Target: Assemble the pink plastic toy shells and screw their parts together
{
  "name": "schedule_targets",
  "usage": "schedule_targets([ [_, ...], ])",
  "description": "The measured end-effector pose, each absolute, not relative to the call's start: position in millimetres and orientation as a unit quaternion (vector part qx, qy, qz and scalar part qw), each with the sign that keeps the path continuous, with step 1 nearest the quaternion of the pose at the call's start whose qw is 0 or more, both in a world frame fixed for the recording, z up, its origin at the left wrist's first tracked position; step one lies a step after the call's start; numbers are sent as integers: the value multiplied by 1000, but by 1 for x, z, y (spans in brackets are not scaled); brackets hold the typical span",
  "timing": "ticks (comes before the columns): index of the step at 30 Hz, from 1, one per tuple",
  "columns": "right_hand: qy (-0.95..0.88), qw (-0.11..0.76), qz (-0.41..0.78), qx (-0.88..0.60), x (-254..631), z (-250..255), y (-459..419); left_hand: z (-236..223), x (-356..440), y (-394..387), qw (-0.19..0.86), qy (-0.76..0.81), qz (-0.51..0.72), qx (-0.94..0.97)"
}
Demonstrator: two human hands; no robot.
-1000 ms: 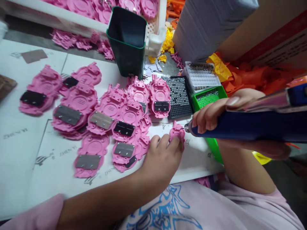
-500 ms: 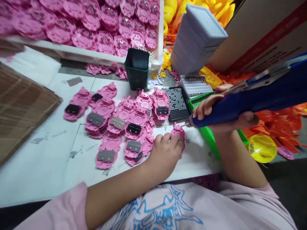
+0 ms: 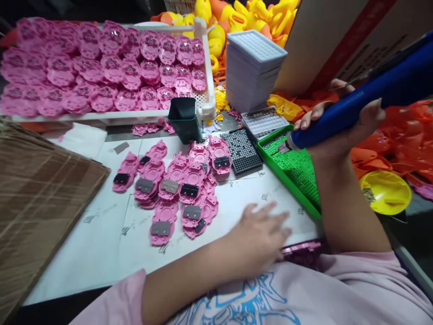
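My right hand (image 3: 333,131) is closed round a blue electric screwdriver (image 3: 358,101). Its tip hangs over the near left corner of a green screw tray (image 3: 299,169). My left hand (image 3: 262,232) lies low on the white table sheet near the front edge, fingers stretched out and smeared by motion, holding nothing. A pile of pink plastic shells (image 3: 182,187) with grey and black plates lies left of that hand. Just right of the hand, a pink edge (image 3: 302,247) shows below the table's front.
Behind the pile are a black screw tray (image 3: 241,149) and a dark green cup (image 3: 184,119). A white crate (image 3: 101,118) full of pink parts stands at the back left, next to stacked grey trays (image 3: 252,72). Cardboard (image 3: 37,194) covers the left. A yellow dish (image 3: 385,192) sits at right.
My left hand let go of the small pink shell and slid back toward the front edge; the shell is gone from the sheet. The screwdriver tip swung right to the green tray. The view rose.
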State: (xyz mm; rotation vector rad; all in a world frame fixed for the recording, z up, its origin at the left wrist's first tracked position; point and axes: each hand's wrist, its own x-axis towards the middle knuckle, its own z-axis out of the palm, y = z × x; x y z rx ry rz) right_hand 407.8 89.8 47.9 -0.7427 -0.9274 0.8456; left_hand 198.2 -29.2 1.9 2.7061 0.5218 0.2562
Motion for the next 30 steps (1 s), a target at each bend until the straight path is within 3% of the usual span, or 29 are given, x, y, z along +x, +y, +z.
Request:
schedule_targets([
  [5, -436, 764, 378, -288, 420, 53, 91, 22, 180, 22, 39, 495, 112, 861],
  [11, -390, 783, 345, -341, 427, 38, 104, 17, 173, 53, -47, 524, 78, 847],
  [22, -432, 747, 385, -328, 446, 12, 128, 24, 186, 16, 5, 446, 138, 884],
  [30, -414, 735, 359, -400, 440, 18, 121, -14, 202, -25, 106, 349, 129, 922],
])
